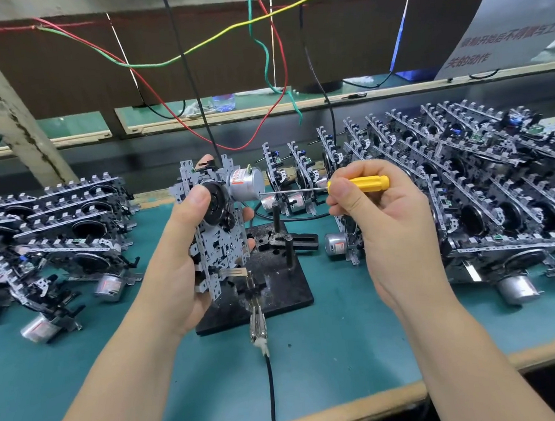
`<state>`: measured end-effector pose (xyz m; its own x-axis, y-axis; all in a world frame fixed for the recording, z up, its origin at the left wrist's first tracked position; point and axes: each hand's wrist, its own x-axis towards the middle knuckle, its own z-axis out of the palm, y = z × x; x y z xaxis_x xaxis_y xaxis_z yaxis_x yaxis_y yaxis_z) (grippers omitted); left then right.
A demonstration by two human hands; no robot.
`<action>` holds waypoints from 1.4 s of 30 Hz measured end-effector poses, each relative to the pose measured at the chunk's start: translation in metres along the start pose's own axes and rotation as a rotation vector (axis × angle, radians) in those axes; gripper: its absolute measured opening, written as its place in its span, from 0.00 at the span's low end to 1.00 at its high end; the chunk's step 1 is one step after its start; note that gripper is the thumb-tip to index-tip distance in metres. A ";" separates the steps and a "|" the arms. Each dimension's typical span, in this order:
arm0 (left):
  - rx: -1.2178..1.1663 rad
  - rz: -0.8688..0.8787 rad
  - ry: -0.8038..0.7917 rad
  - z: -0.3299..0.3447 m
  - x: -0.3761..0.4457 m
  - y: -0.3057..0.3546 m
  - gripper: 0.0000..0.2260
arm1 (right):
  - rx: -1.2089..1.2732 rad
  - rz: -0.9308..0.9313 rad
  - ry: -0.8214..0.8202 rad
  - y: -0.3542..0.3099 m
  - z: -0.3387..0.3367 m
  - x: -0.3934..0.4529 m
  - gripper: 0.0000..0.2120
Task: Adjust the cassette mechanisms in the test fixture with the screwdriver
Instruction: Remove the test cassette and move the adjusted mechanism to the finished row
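Observation:
My left hand [177, 272] grips a cassette mechanism [218, 235] upright above the black test fixture [276, 284], thumb on its black flywheel. A silver motor [246, 184] sticks out at the mechanism's top right. My right hand [384, 214] pinches a yellow-handled screwdriver [364, 183] held level, its thin shaft pointing left with the tip at the motor's end. The fixture has upright black posts and a metal clip with a black cable at its front.
Several finished-looking mechanisms lie stacked at the left [53, 230] and a larger heap at the right [469, 193]. Red, green, yellow and black wires [189, 60] hang overhead. The green mat's front edge [321, 418] runs close to my forearms.

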<state>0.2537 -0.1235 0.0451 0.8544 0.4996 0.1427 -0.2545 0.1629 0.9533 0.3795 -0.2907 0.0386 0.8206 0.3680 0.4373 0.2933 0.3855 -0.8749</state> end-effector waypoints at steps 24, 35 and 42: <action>0.051 -0.003 0.012 -0.004 -0.001 -0.002 0.20 | -0.032 0.003 -0.003 0.007 0.002 -0.002 0.04; 0.005 -0.062 0.075 -0.004 -0.002 0.000 0.23 | -0.044 -0.002 -0.008 0.005 0.004 -0.003 0.05; 0.243 0.102 0.032 -0.012 0.011 0.011 0.27 | 0.128 0.054 0.038 -0.006 -0.014 0.008 0.01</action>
<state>0.2552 -0.1059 0.0545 0.8142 0.5299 0.2370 -0.2194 -0.0972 0.9708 0.3914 -0.3013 0.0445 0.8521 0.3595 0.3803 0.1854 0.4721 -0.8618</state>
